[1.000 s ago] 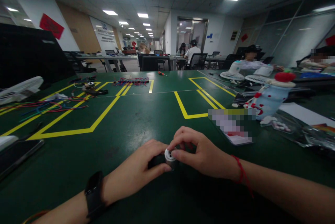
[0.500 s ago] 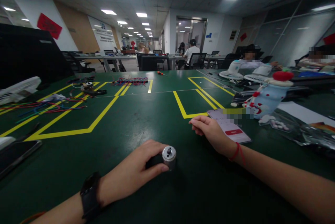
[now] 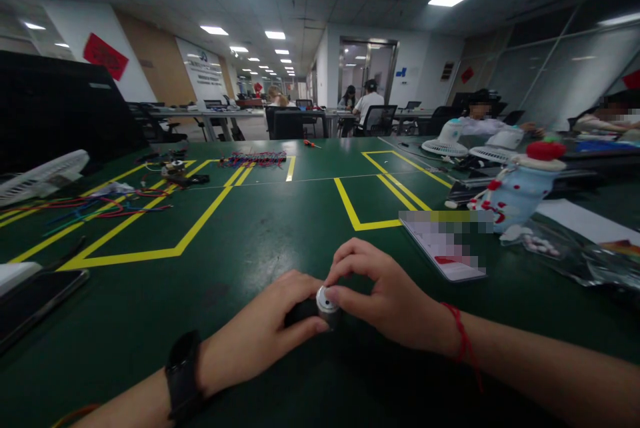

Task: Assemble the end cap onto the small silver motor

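Close in front of me, a small silver cylindrical motor (image 3: 328, 309) stands upright on the green table, with its round top facing up. My left hand (image 3: 273, 315) is closed around its side, thumb in front and fingers behind. Above the motor, my right hand (image 3: 377, 291) has thumb and index finger pinched at the top end, where the short shaft is. The fingertips cover the shaft. A black watch is on my left wrist and a red cord on the right one.
A phone (image 3: 443, 248) lies beyond my right hand, a dark phone (image 3: 40, 308) at the left edge. Coloured wires (image 3: 115, 205) and a wire bundle (image 3: 255, 159) lie farther off. A light blue cup (image 3: 525, 191) and small fans (image 3: 445, 139) stand on the right. Several people sit farther back.
My right hand has moved left and down from beside the phone to the motor's top, and its fingers now pinch there. The left hand keeps holding the motor.
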{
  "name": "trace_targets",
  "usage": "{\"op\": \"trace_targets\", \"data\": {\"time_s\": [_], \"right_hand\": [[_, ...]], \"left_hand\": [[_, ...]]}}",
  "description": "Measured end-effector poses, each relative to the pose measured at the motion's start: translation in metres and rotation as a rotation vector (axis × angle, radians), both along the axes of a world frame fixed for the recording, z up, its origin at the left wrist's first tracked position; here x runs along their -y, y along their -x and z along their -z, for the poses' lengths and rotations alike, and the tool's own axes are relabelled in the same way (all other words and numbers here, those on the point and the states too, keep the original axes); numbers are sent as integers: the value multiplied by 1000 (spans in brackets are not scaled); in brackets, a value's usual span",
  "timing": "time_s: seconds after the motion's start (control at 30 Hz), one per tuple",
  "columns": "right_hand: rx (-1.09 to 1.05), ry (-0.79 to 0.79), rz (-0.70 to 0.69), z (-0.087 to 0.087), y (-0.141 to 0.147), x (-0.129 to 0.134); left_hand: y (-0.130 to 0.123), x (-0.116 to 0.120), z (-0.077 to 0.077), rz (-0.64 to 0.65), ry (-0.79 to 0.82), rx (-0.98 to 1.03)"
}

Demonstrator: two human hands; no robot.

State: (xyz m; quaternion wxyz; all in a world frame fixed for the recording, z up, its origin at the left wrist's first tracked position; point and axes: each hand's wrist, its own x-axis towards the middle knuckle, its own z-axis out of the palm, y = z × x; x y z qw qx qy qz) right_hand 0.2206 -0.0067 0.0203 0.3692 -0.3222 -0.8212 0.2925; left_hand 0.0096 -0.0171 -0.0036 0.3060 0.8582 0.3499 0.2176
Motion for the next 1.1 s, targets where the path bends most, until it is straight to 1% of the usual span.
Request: {"op": "trace_targets", "data": {"time_s": [0.07, 0.1, 0.17, 0.23, 0.3, 0.4, 0.5, 0.57, 0.63, 0.73, 0.77, 0.8, 0.87, 0.9, 0.97, 1.03, 1.1], "right_hand": [[-17, 56, 36, -1, -5, -2], [-4, 80, 33, -1, -10, -4], [73, 104, -20, 2, -21, -9], [185, 99, -88, 8, -32, -13], [296, 86, -126, 14, -39, -17], [392, 78, -160, 19, -41, -19], [396, 91, -183, 18, -39, -20], [338, 145, -197, 16, -40, -21], [193, 267, -154, 18, -44, -26], [-169, 487, 60, 27, -51, -40], [-273, 529, 129, 30, -53, -45], [-324, 544, 167, 33, -54, -49], [-353, 551, 195, 37, -55, -52], [-329, 547, 187, 36, -55, -51], [-195, 503, 116, 31, -52, -44], [42, 366, -31, 24, -48, -35], [266, 171, -156, 18, -45, -27]], "left_hand": [[0, 0, -1, 4, -2, 3], [0, 0, -2, 6, 0, 2], [1, 1, -4, 7, 8, -4], [1, 1, -6, 8, 17, -17], [1, 1, -6, 0, 14, -29], [2, 0, -6, -12, 10, -35], [2, 0, -6, -6, 20, -34], [2, 0, -6, -6, 23, -32], [2, 1, -6, -6, 23, -27], [3, 1, -6, 0, 21, -20], [3, 2, -6, 3, 21, -21], [3, 2, -6, 4, 21, -23], [3, 2, -6, 2, 23, -30], [3, 2, -6, 1, 23, -32], [3, 3, -6, -4, 18, -32], [3, 2, -5, -11, 15, -29], [2, 1, -5, -19, 17, -30]]}}
